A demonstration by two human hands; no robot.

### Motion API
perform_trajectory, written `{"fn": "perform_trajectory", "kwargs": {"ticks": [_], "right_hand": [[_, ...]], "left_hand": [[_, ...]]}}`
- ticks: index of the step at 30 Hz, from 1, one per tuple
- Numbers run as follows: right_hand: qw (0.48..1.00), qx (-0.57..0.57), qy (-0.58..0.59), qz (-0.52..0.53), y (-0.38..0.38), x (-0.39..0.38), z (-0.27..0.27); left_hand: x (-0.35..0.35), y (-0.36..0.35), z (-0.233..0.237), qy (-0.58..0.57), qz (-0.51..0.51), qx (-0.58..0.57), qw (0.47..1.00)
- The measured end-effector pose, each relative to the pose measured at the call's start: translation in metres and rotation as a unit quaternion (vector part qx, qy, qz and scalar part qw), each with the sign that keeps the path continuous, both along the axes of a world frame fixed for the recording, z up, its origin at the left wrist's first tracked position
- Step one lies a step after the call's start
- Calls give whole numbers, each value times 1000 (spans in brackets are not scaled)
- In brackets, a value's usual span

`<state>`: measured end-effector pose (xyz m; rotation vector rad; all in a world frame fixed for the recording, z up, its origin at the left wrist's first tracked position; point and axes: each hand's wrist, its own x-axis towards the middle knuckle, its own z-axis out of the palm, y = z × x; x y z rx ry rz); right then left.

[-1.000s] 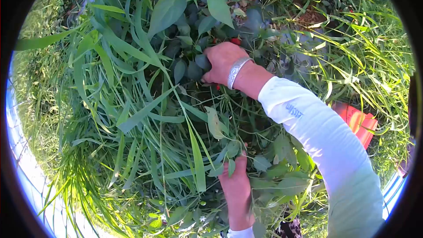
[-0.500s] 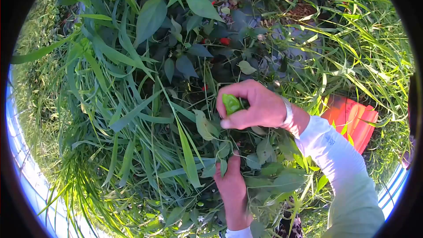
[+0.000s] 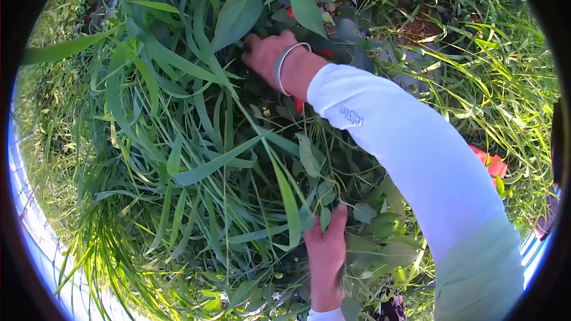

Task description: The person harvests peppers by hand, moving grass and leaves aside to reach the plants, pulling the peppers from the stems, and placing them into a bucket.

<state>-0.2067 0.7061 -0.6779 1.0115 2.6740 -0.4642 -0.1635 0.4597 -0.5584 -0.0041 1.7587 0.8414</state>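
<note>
My right hand (image 3: 270,59), with a silver bracelet on the wrist, reaches into the upper leaves beside a large green leaf (image 3: 238,18). Its fingers look curled, their tips are hidden, and what they hold cannot be made out. Just below that wrist a red pepper (image 3: 298,105) shows. Lower down, my left hand (image 3: 326,241) is among the stems, thumb and forefinger spread in a V with a small leaf (image 3: 325,218) between them.
Long grass blades (image 3: 208,169) cover the left and centre. A red-orange object (image 3: 491,163) lies in the grass at the right, partly behind my right sleeve (image 3: 410,137). Another bit of red (image 3: 291,12) shows near the top.
My right hand has moved up and left, deeper into the leaves. The green pepper it held is out of sight. My left hand has shifted slightly right, its thumb and forefinger still apart.
</note>
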Motion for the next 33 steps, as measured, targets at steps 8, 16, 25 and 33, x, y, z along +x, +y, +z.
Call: {"fn": "perform_trajectory", "kwargs": {"ticks": [8,16,25,33], "right_hand": [[995,36,-36,-90,26,102,-5],[977,-2,35,-211,17,238,10],[866,-212,236,-387,26,259,-21],[543,-407,531,-507,11,262,34]], "left_hand": [[-4,3,1,-166,4,68,984],[12,-15,-8,-97,-33,40,994],[18,0,1,-147,57,98,983],[19,6,3,-138,86,91,983]]}}
